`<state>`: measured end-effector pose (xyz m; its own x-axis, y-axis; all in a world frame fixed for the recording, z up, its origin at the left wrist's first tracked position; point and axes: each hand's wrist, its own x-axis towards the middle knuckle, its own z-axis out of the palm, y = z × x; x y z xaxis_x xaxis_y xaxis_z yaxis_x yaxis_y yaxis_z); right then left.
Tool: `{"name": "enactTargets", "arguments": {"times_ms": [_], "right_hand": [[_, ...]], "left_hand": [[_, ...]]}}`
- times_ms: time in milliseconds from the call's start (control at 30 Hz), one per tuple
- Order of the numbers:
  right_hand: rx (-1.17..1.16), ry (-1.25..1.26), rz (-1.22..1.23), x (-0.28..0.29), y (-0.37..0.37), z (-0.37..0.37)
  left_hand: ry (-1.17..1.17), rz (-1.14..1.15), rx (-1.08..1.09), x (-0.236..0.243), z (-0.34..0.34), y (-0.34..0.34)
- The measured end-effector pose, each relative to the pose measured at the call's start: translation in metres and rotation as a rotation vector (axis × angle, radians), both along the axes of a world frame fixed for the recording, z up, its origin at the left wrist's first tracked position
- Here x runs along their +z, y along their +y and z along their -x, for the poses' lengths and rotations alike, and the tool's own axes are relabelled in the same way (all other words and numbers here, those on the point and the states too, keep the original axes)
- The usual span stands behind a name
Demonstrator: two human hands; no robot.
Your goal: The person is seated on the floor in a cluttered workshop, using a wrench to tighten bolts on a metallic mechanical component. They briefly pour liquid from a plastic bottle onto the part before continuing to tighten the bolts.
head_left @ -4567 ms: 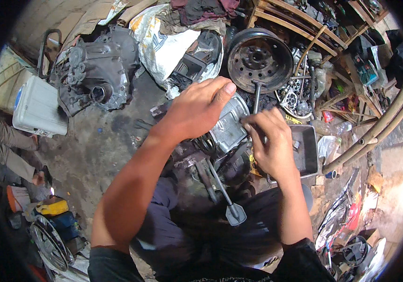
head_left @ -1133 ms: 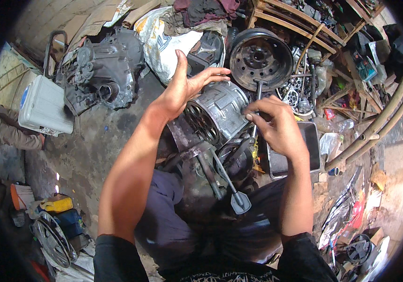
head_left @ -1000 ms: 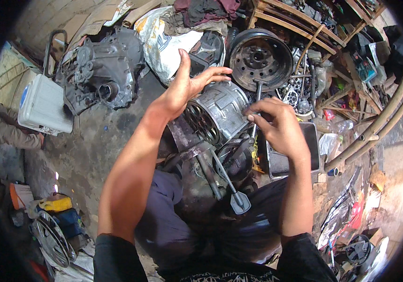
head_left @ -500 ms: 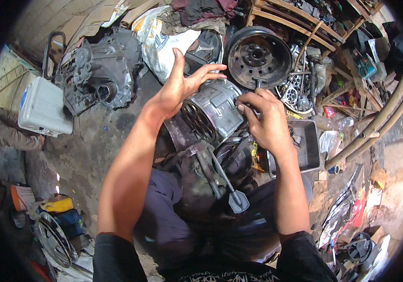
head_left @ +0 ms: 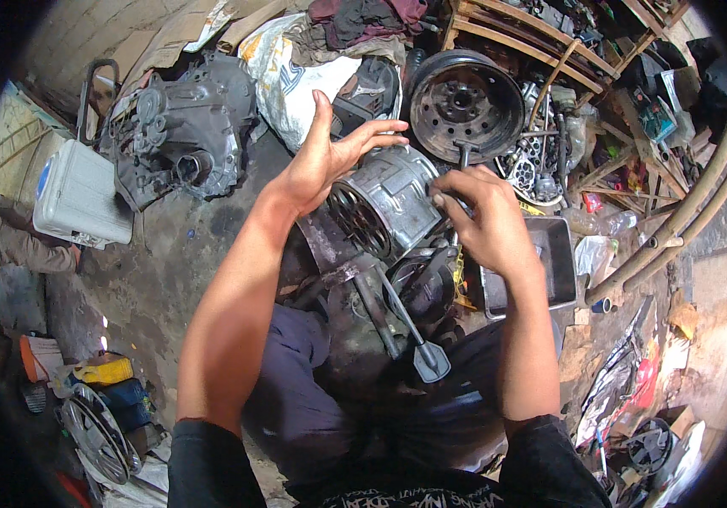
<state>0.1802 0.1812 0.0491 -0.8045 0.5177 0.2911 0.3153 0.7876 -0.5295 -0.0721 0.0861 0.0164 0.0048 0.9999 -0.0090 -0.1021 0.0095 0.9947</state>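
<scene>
A silver-grey cylindrical metal housing (head_left: 393, 199), with a dark slotted round end facing left, lies in front of me. My left hand (head_left: 329, 157) is open above its far left side, thumb raised and fingers stretched to the right. I cannot tell whether the palm touches the metal. My right hand (head_left: 482, 207) is closed at the housing's right end, fingers curled and thumb tucked beneath. Just beyond its knuckles sticks out a short metal rod (head_left: 465, 155); the rest is hidden by the hand, so its kind does not show.
A black wheel rim (head_left: 465, 106) stands beyond the housing, and a metal tray (head_left: 554, 267) sits to the right. At the left are a large gearbox casing (head_left: 181, 127) and a white box (head_left: 84, 195). A paddle-ended metal bar (head_left: 429, 360) lies near my knees. Bent poles (head_left: 677, 220) lean at right.
My right hand has shifted slightly, its fingers more rolled over, and more of the rod shows beyond the knuckles. The left hand has barely moved.
</scene>
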Motion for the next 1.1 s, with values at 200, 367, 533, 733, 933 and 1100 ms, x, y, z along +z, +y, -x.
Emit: {"name": "enactTargets", "arguments": {"times_ms": [200,367,533,733,933,1100], "right_hand": [[0.02,-0.043,0.041,0.007,-0.001,-0.003],[-0.033,0.009,-0.038,-0.002,-0.005,0.003],[0.055,-0.14,0.312,0.015,0.006,-0.013],[-0.103,0.012,-0.018,-0.003,-0.01,0.009],[0.038,-0.11,0.167,0.011,-0.01,-0.016],[-0.076,-0.018,-0.024,-0.003,-0.007,0.004]], "left_hand": [[0.005,0.014,0.015,0.006,-0.004,0.0],[-0.056,0.009,0.004,0.001,-0.002,0.003],[0.028,-0.001,0.005,0.004,-0.003,-0.002],[-0.038,-0.016,-0.02,0.004,-0.002,0.002],[0.009,-0.009,-0.016,0.003,-0.001,-0.004],[-0.03,0.031,-0.028,0.009,-0.006,-0.002]]}}
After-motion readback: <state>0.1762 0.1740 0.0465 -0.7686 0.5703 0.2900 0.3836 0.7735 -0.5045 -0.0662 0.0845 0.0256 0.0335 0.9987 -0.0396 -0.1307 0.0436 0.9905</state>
